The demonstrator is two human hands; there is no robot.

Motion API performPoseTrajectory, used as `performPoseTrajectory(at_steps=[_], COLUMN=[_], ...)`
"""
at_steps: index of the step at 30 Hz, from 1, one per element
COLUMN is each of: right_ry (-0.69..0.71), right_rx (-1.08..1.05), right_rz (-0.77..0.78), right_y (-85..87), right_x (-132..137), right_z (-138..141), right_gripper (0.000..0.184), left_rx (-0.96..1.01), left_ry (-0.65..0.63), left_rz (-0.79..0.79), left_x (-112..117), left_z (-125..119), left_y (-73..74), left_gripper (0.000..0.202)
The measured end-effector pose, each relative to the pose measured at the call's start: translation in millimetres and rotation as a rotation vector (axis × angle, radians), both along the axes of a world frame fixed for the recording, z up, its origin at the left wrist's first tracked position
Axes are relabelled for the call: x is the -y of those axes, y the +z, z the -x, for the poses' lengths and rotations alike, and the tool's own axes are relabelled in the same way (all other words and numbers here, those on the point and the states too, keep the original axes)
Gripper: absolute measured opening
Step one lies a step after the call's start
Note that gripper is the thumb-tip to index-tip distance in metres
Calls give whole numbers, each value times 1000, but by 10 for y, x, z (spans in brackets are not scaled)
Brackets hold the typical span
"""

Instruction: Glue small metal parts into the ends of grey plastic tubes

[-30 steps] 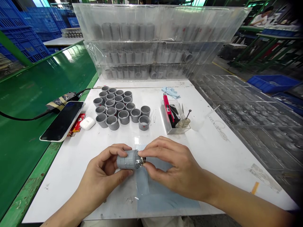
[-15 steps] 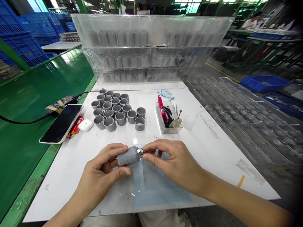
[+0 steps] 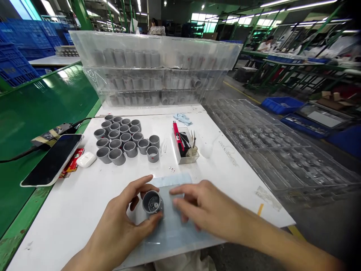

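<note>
My left hand (image 3: 121,218) grips a grey cylindrical housing (image 3: 145,205) between thumb and fingers. The housing's open end faces up toward me, and small round fittings show inside at its bottom. To its right, apart from it, my right hand (image 3: 197,205) hovers over the pale blue mat (image 3: 169,229), fingers spread and slightly blurred, nothing visible in them. Beyond the hands stand several similar grey housings (image 3: 130,149), open ends up, grouped on the white table (image 3: 70,218). A few tiny shiny metal pieces (image 3: 171,169) lie just past the mat.
A clear box (image 3: 188,160) holds a red-handled tool (image 3: 178,137) and a small jar (image 3: 192,151). A phone (image 3: 52,160) and a white earbud case (image 3: 86,159) lie left. Stacked clear trays (image 3: 158,37) stand behind; more trays (image 3: 254,139) lie right. A blue cloth (image 3: 182,119) lies at the back.
The housing has turned from lying sideways to its open end facing up. My right hand has come away from the metal part at its end. The view has shifted right and tilted up.
</note>
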State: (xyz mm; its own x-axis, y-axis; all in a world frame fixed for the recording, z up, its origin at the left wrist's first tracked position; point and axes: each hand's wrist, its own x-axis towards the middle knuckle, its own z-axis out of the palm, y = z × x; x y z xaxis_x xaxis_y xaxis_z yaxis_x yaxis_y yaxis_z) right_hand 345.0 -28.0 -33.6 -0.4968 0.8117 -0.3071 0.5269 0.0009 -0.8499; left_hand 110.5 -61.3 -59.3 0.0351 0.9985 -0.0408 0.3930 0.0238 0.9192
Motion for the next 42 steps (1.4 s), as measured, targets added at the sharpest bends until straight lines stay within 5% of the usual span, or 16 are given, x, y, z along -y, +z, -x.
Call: performPoseTrajectory(at_steps=[5,9,18,24,30,33,38,42], right_ry=[-380,-447,-374,-414,-349,-322,-512,-442], right_rx=[525,886,847,817,276,290,116,173], right_rz=[-503,-484,-527,-512,-618,-666,-791,-819], right_y=[74,0,-122,109,293,301,197,78], right_x=[-362,-639,-1108,-840,-665,-738,-771,-744], right_z=[-435,-713,-788,-779,-447,-330,-340,-364], right_gripper=[40,46,44,49,42,29,30,27], left_rx=[103,164,176,217,223,222,232,217], left_ry=[-23,-8,9,-6,-4,-10,-34,-53], left_rz=[8,30,56,49,65,84,115,129], left_x=[27,50,54,44,52,55,44,41], left_z=[-46,-53,-55,-56,-52,-48,-50,-46], left_y=[-71,-109,-137,-144,-132,-127,-126,-131], left_gripper=[52,46,45,45,45,46,48,48])
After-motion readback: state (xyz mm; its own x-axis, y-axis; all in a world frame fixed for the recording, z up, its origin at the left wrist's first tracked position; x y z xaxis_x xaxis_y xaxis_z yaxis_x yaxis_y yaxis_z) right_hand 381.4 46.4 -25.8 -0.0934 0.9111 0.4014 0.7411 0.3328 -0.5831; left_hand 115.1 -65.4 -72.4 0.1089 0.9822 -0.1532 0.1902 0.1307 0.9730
